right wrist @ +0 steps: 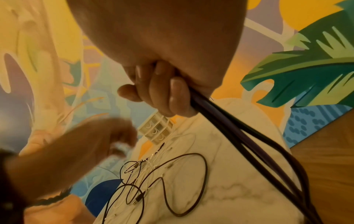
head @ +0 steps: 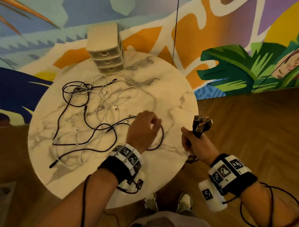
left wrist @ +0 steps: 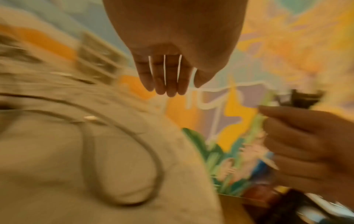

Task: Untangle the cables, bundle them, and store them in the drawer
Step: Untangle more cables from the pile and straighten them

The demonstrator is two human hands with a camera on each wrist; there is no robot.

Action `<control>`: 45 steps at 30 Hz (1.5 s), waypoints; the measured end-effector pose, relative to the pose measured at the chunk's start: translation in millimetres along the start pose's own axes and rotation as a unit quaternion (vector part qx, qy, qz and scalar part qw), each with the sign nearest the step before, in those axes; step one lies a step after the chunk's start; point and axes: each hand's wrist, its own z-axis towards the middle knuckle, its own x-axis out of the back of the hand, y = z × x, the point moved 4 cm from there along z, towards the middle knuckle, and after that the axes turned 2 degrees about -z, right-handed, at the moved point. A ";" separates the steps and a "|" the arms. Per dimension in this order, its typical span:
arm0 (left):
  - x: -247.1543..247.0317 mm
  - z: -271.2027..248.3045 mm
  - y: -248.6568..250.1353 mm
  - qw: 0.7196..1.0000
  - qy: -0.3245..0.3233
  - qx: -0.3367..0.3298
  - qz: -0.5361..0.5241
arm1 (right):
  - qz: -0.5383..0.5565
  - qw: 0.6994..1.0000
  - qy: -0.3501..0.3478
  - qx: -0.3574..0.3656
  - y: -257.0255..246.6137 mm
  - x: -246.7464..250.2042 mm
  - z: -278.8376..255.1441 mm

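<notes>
A tangle of black and white cables [head: 91, 108] lies spread over the round marble table [head: 170, 87]. My left hand [head: 151, 124] hovers over the table's near right part, beside a black cable loop [head: 161, 135]. In the blurred left wrist view its fingers [left wrist: 166, 81] hang straight and hold nothing. My right hand [head: 187, 140], just off the table's right edge, grips a bunch of black cables [right wrist: 220, 116]. Their plugs [head: 201, 125] stick up above the fist. A small beige drawer unit [head: 105, 50] stands at the table's far edge with all drawers closed.
A painted mural wall stands close behind the table, and a wood floor [head: 252, 132] surrounds it. A thin black cord [head: 175, 31] hangs down by the table's far right. My shoes [head: 184, 202] are under the near edge. Sensor leads trail from both wristbands.
</notes>
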 end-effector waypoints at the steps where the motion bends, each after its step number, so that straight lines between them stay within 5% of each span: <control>1: 7.4 -5.0 -36.3 0.998 0.011 0.062 0.019 | 0.000 1.000 0.003 -0.001 -0.4 -3.1 -0.7; 5: 55.4 -45.3 -153.9 0.963 0.052 0.230 0.127 | -0.010 1.000 0.008 -0.008 0.2 -12.3 1.4; 8: 62.0 -81.5 -210.6 0.935 -0.057 0.291 0.195 | -0.007 1.000 0.002 -0.029 2.4 -22.4 4.6; 11: 41.4 -109.0 -236.0 0.922 -0.163 0.240 0.255 | -0.008 0.999 -0.018 -0.034 -0.7 -37.6 5.7; 22: 5.0 -91.8 -185.2 0.915 -0.232 0.071 0.324 | -0.024 0.999 -0.032 -0.033 -4.6 -80.4 10.2; 28: 20.0 -65.8 -95.0 0.966 -0.098 -0.075 0.228 | -0.009 0.999 -0.020 -0.040 -3.3 -95.8 13.6; 33: 17.5 -68.9 -30.5 0.944 -0.026 -0.240 0.227 | 0.108 0.992 0.004 -0.072 -11.8 -113.3 19.3; 39: 20.4 -70.5 -62.3 0.969 -0.051 -0.146 0.193 | 0.120 0.990 0.072 0.009 -30.1 -94.5 19.5; 45: 45.6 -81.7 -163.6 0.976 -0.091 0.109 0.164 | 0.192 0.971 0.138 0.031 -33.4 -61.7 18.6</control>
